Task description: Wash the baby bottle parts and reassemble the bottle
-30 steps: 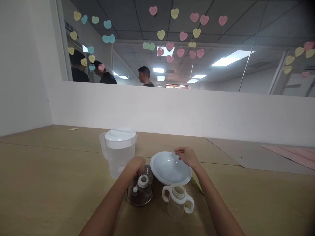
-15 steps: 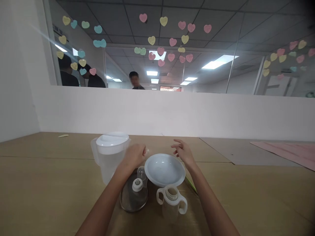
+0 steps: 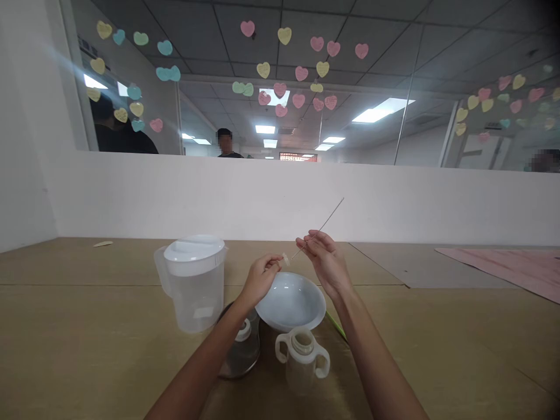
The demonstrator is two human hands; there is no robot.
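Observation:
My left hand point(image 3: 261, 278) pinches a small translucent whitish piece point(image 3: 286, 259) above the far rim of the white bowl point(image 3: 289, 306); its exact kind is too small to tell. Between the fingertips of my right hand point(image 3: 326, 259) is a thin straight rod point(image 3: 336, 209), slanting up to the right. Its lower end points at the small piece, close to it. In front of the bowl stands an uncapped bottle with two white handles point(image 3: 301, 364). A white collar with a teat point(image 3: 243, 330) sits on a dark metal tray point(image 3: 240, 366), partly hidden by my left forearm.
A lidded clear pitcher point(image 3: 196, 294) stands left of the tray. Beside the bowl, a green stick point(image 3: 336, 326) lies partly behind my right forearm. A pink cloth point(image 3: 503, 265) lies at the far right. The white wall point(image 3: 280, 198) bounds the table, and people show in the glass above.
My left hand has moved right, over the bowl's far edge, and its small piece now shows clearly. My right hand has turned, and the thin rod is now visible in its fingers.

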